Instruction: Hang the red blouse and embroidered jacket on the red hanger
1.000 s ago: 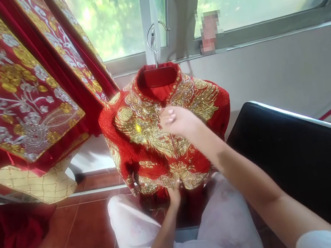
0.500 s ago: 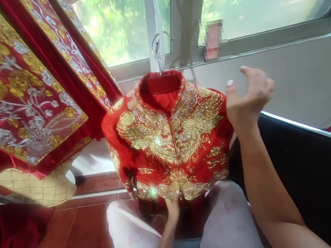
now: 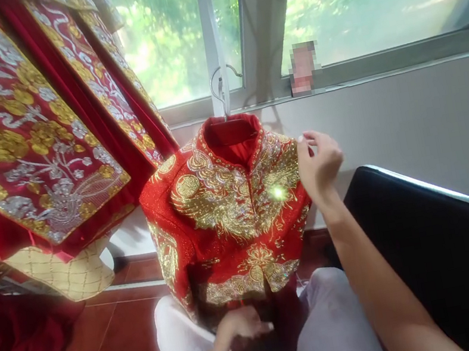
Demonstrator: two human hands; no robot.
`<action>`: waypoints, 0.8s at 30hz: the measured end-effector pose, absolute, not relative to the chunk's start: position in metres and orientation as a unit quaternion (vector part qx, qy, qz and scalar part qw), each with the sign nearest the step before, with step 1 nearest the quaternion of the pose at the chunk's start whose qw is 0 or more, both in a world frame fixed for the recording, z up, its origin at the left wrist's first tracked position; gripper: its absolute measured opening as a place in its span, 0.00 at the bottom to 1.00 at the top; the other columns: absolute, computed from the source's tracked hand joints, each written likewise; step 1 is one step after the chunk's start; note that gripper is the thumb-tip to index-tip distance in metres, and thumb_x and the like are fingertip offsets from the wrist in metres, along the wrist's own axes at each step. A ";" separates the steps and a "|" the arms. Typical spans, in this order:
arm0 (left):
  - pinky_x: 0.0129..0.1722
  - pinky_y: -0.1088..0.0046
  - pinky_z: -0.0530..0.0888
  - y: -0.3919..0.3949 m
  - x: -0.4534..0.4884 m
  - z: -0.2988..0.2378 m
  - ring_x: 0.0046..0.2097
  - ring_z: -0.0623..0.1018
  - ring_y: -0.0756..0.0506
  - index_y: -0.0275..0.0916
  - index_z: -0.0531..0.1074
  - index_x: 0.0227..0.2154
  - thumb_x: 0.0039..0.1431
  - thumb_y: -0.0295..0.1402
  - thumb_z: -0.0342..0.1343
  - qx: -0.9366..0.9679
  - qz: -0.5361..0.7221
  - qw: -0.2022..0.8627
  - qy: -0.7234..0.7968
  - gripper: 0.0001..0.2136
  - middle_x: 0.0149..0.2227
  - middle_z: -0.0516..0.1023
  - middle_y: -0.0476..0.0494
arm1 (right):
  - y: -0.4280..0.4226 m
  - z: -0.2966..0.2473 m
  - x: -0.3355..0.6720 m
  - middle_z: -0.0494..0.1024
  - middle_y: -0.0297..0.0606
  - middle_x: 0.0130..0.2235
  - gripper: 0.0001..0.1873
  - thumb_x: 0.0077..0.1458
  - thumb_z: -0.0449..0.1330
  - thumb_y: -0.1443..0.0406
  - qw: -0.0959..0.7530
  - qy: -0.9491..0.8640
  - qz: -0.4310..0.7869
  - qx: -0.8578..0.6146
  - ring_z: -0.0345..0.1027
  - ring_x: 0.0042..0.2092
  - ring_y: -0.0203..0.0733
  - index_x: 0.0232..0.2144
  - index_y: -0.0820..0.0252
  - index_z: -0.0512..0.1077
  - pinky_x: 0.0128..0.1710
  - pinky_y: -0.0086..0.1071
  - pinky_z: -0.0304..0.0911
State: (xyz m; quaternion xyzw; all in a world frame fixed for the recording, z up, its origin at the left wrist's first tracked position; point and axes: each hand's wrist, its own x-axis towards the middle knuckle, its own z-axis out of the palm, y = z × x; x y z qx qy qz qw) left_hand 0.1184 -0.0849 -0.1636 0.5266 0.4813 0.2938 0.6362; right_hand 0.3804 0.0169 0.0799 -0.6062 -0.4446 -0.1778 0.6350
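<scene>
A red jacket (image 3: pixel 224 250) with gold and silver embroidery hangs upright in front of me on a hanger with a metal hook (image 3: pixel 219 90). Its front faces me and looks turned a little to one side. At the jacket's right-hand shoulder, my right hand (image 3: pixel 322 163) is closed, thumb and fingertips pinched at the fabric edge. My left hand (image 3: pixel 242 323) is just below the gold-trimmed hem, over my lap, off the trim. One digit of it stretches to the right; the other fingers are shaded and partly hidden, and I see nothing held in it.
Heavily embroidered red garments (image 3: pixel 28 139) hang at the left, close to the jacket. A black panel with a pale edge (image 3: pixel 440 260) stands at the right. Behind are a window (image 3: pixel 367 1) and a pale wall (image 3: pixel 409 114). Red tiles (image 3: pixel 106 349) cover the floor.
My right hand has come down and left onto the jacket's shoulder, its fingers closing. My left hand has let go of the hem and dropped lower. The jacket has turned slightly.
</scene>
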 end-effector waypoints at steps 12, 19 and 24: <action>0.62 0.45 0.56 0.010 0.054 0.078 0.64 0.60 0.29 0.31 0.54 0.62 0.54 0.49 0.59 0.654 0.518 -0.127 0.536 0.39 0.61 0.60 0.26 | 0.028 0.066 0.403 0.80 0.47 0.36 0.29 0.60 0.44 0.50 0.635 -0.461 -0.087 -0.614 0.71 0.40 0.50 0.37 0.64 0.78 0.42 0.41 0.63; 0.45 0.67 0.70 0.044 0.026 0.083 0.42 0.77 0.42 0.39 0.72 0.48 0.62 0.42 0.49 0.648 0.540 -0.103 0.527 0.17 0.42 0.79 0.40 | 0.013 0.056 0.374 0.78 0.49 0.45 0.24 0.63 0.44 0.56 0.641 -0.430 -0.220 -0.597 0.68 0.48 0.51 0.44 0.63 0.75 0.51 0.46 0.59; 0.33 0.73 0.67 0.057 -0.003 0.098 0.30 0.74 0.46 0.37 0.77 0.37 0.61 0.44 0.50 0.679 0.537 -0.061 0.497 0.17 0.28 0.78 0.46 | 0.006 0.075 0.390 0.78 0.45 0.35 0.20 0.58 0.51 0.54 0.614 -0.462 -0.186 -0.612 0.68 0.39 0.48 0.33 0.62 0.76 0.45 0.43 0.61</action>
